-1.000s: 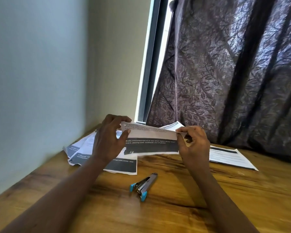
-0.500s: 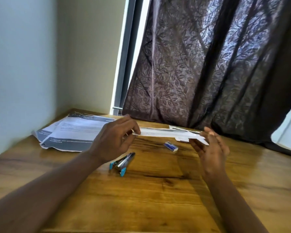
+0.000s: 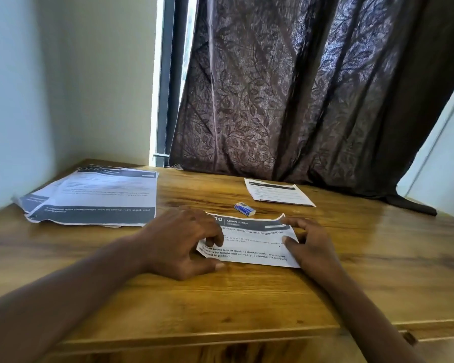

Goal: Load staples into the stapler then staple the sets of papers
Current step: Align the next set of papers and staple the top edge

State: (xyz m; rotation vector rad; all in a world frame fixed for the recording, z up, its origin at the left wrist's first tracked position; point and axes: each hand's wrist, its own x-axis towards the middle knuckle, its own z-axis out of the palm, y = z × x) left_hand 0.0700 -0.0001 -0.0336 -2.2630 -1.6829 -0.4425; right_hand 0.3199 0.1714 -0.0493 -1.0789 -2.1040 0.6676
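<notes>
**Both hands press a printed set flat on the tabletop**

A small set of papers (image 3: 252,242) lies flat near the middle of the frame on the wooden tabletop (image 3: 247,297), its dark header band reading "LIVING ROOM" along the far edge. The left hand (image 3: 178,242) rests on the left end of the set, fingers curled down over the sheet and thumb stretched along the near edge. Its grip is loose: the fingertips bear down on the paper rather than closing round it. The right hand (image 3: 309,244) lies on the right end, fingers spread and lightly bent, thumb on the page; its grip is likewise open, pressing the sheet without pinching it.

Just beyond the set, toward the centre of the frame, sits a small blue and white staple box (image 3: 244,208), apart from the paper's far edge. A larger paper stack (image 3: 97,195) with dark bands spreads in the left of the frame, fanned at its left corner. Another printed sheet (image 3: 278,192) lies in the right of centre, close under the hem of a dark leaf-patterned curtain (image 3: 299,95) that fills the upper right of the frame. The stapler does not show in this view. A pale wall (image 3: 50,87) fills the upper left.
</notes>
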